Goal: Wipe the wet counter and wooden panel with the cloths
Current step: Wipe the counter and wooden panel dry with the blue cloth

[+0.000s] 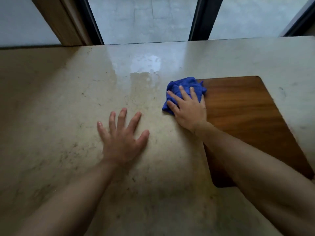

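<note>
blue cloth (pixel 183 92): bunched, straddling the near-left edge of the wooden panel (pixel 247 113) where it meets the desk (pixel 51 99). my right hand (pixel 189 108): grip flat, fingers splayed, pressing the cloth down to wipe. my left hand (pixel 122 135): empty, spread wide on the bare stone, probably bracing my lean. wet patch (pixel 144 65): glossy, well beyond the cloth, not yet wiped. only one cloth in view.
</note>
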